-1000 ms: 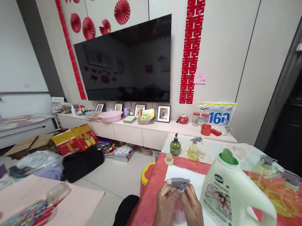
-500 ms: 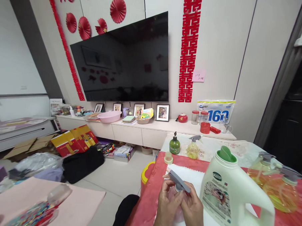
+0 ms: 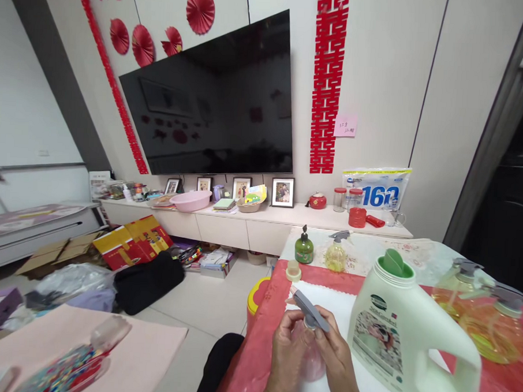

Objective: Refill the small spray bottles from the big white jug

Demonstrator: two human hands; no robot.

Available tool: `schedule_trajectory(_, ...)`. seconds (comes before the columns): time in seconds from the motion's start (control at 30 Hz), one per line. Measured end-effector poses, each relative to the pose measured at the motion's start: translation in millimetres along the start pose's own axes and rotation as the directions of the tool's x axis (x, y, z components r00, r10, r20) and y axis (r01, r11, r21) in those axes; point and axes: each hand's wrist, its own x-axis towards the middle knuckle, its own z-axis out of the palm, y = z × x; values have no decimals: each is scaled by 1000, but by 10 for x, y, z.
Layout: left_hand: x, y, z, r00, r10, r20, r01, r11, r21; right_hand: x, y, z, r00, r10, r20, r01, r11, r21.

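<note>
Glossy red tablecloth (image 3: 262, 329) | left hand (image 3: 286, 350), right hand (image 3: 338, 352): gripping rounded translucent bottle (image 3: 313, 367)

A person's own body, partly in view. The left hand (image 3: 286, 346) and right hand (image 3: 335, 345) are bare, with slender fingers; the nails are too small to make out clearly. Both wrists are bare too, and the forearms (image 3: 275, 388) are uncovered as far as the lower edge, which cuts them off. Further left, a leg (image 3: 219, 364) in plain black cloth has a smooth, rounded outline, like a knee; the weave is too dark to read.
</note>
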Motion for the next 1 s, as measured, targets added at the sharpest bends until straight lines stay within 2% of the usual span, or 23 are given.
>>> schedule_trajectory(0.17,-32,-5,12,998,64,-5,-64,998,0,-12,79,-26,999,-45,-21,45,999,28)
schedule_trajectory(0.3,-58,35,6,998,29,52,-30,999,17,-37,162,22,996,-27,-87,38,991,130)
schedule_trajectory(0.4,-55,84,0,999,7,48,-8,1000,17,-48,173,71,993,-5,-115,25,985,173)
schedule_trajectory(0.53,-31,128,8,998,5,64,-5,1000,4,-47,158,63,996,-5,-94,17,992,127)
schedule_trajectory(0.63,-22,124,37,998,-24,62,27,999,-43,-50,131,6,999,-31,9,30,995,94)
schedule_trajectory(0.73,-20,94,72,999,-31,30,34,995,-94,-49,100,-44,997,-3,83,-2,998,69)
schedule_trajectory(0.9,-17,44,95,999,-33,-15,30,989,-147,-27,159,-58,999,-24,38,21,998,59)
schedule_trajectory(1.0,-18,36,80,999,-42,-29,39,993,-113,-30,268,-39,999,-39,-27,42,994,102)
